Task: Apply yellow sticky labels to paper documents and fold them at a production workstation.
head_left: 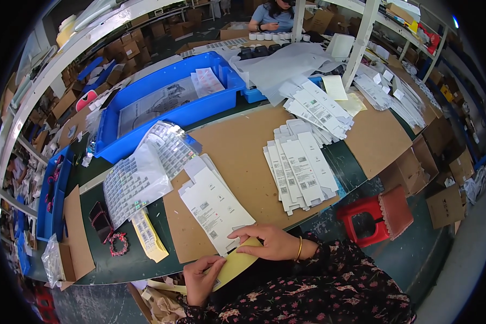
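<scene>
A yellow strip of label backing paper (239,263) spans the gap between my hands at the table's front edge. My left hand (200,278) pinches its lower end between thumb and fingers; a bit of a pale label shows there. My right hand (267,243), with a gold bangle at the wrist, grips the upper end, thumb on top. Its index finger reaches over the near corner of a stack of flat white printed cartons (213,202). Further right, more flat cartons (302,167) lie fanned out. Part of the strip trails down left, below the table.
On the left lie sheets of small silvery stickers (129,186), a yellow label bundle (147,237), a dark phone (100,222) and a beaded bracelet (118,244). Behind is a blue tray (170,125). A red stool (364,220) stands right. Another person (272,17) sits across the table.
</scene>
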The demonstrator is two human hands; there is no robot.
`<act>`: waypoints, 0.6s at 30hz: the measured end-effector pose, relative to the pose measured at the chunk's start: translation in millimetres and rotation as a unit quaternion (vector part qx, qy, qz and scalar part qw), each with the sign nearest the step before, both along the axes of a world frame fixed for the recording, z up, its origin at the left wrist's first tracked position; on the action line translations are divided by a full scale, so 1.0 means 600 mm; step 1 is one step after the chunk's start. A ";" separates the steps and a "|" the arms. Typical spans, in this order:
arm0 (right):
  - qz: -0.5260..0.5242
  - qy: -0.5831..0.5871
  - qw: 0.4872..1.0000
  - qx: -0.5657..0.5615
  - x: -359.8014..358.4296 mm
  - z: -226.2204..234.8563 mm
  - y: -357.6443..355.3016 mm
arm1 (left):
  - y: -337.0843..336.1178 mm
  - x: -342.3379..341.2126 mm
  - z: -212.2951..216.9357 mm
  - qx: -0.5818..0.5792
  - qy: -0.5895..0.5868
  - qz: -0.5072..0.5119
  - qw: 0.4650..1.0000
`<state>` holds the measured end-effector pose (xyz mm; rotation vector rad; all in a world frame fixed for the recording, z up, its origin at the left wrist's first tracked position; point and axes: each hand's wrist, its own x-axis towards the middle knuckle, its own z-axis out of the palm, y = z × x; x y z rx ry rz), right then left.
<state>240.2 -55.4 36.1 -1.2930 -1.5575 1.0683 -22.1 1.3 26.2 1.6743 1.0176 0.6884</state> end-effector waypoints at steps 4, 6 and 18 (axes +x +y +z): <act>-0.003 -0.003 1.000 0.005 0.004 0.000 0.000 | 0.001 0.003 0.001 -0.003 -0.002 -0.003 1.000; -0.002 0.001 1.000 0.008 0.002 -0.002 0.001 | 0.000 0.002 0.000 -0.004 -0.001 -0.002 1.000; -0.025 0.023 0.999 0.007 0.001 0.001 0.010 | 0.009 0.004 0.002 -0.064 -0.040 0.010 0.997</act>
